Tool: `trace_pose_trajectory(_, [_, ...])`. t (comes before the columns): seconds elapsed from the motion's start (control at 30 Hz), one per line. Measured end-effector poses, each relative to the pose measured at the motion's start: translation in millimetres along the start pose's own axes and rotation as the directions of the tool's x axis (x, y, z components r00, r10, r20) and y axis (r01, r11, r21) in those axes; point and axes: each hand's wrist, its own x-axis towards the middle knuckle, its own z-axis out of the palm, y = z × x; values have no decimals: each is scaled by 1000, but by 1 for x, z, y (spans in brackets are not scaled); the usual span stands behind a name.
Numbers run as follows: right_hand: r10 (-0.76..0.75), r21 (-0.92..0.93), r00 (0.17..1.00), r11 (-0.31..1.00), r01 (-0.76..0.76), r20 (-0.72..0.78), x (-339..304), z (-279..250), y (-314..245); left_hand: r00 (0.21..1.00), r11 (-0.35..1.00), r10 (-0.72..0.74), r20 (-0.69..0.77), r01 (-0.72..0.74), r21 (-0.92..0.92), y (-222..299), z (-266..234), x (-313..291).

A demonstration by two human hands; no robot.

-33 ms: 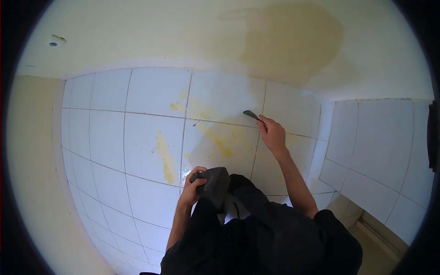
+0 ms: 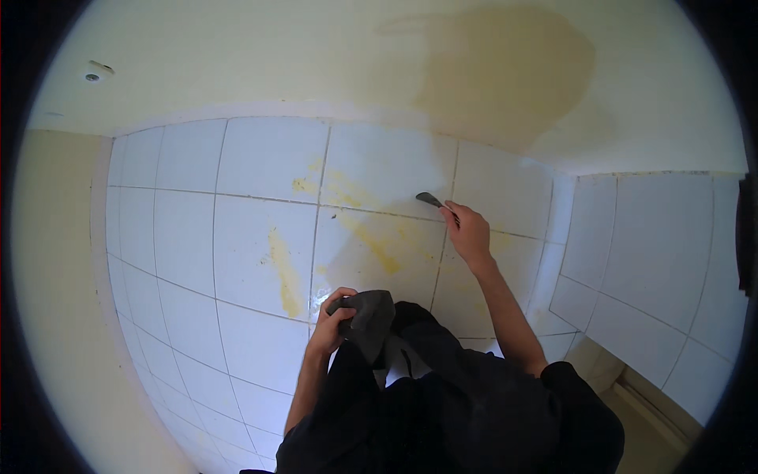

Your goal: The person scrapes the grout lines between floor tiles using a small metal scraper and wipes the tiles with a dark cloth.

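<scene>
My right hand (image 2: 469, 235) is closed round the handle of a small scraper-like tool with a dark, flat blade (image 2: 428, 199). Its blade points left over the white tiled surface (image 2: 387, 154); whether it touches the tiles I cannot tell. Lower down, near my knees, my left hand (image 2: 332, 320) grips a dark grey piece of cloth (image 2: 369, 320), fingers bent over its left edge. Yellow smears (image 2: 371, 243) run across the tiles ahead of my hands, with another yellow streak (image 2: 282, 272) to the left. Tiny dark crumbs lie near the smears.
A cream wall (image 2: 260, 55) rises at the far side, carrying a small white fixture (image 2: 93, 76) and my shadow. Another wall (image 2: 59, 261) bounds the left. On the right stands a tiled block (image 2: 651, 245), with a recess (image 2: 647, 411) below it.
The tool's blade has shifted slightly left and nearer. The grey cloth in my left hand has changed shape a little.
</scene>
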Motion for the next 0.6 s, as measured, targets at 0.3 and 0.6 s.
trace_pose_trajectory(0.3, [-169,4,975,985,170,146,77,21,4,710,844,-151,687,455,-284,-56,-2,62])
trace_pose_trajectory(0.6, [139,-146,806,987,-66,575,88,61,-37,563,865,-353,748,501,31,-101,16,51])
